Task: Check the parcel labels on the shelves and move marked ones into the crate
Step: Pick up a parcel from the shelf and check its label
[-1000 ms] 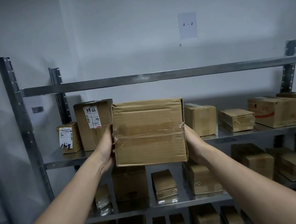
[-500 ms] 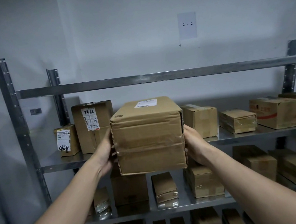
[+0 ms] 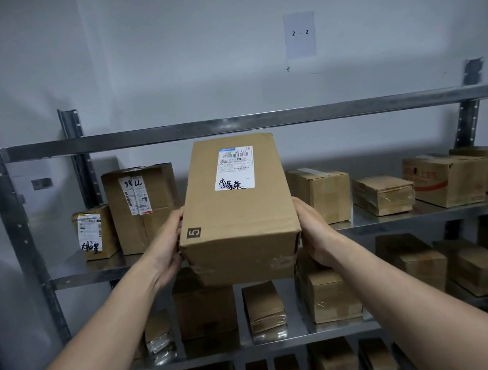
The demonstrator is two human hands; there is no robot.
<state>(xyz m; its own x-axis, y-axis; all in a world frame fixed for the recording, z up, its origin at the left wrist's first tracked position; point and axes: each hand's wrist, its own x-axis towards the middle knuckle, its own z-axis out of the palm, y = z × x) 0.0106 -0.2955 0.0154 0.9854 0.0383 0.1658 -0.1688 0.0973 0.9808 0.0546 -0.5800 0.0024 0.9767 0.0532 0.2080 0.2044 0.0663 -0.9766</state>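
**Parcel held up off the shelf, label side facing the camera**

Both hands hold one brown cardboard parcel in the air in front of the metal rack, level with the middle shelf and touching no shelf. The parcel is tilted so its broad side faces the camera.

Grip: the left hand is clamped on the parcel's lower left side and the right hand on its lower right side. The palms press inward and the thumbs lie along the side edges. The fingertips go under or behind the cardboard and are hidden.

Parcel face: a white shipping label sits in the upper right part, with barcodes and a black handwritten mark at its bottom. The print is too small to read. A black square with a "5" is at the lower left corner. Clear tape runs across the near end.

Middle shelf, behind the parcel:
- Left: a small box with a label and black handwriting, and beside it a taller box with two white label strips.
- Right: a plain box, a flat taped box and a box with red print.

More brown boxes stand on the lower shelf and below it.

Wall: a paper sign reads "2 - 2".
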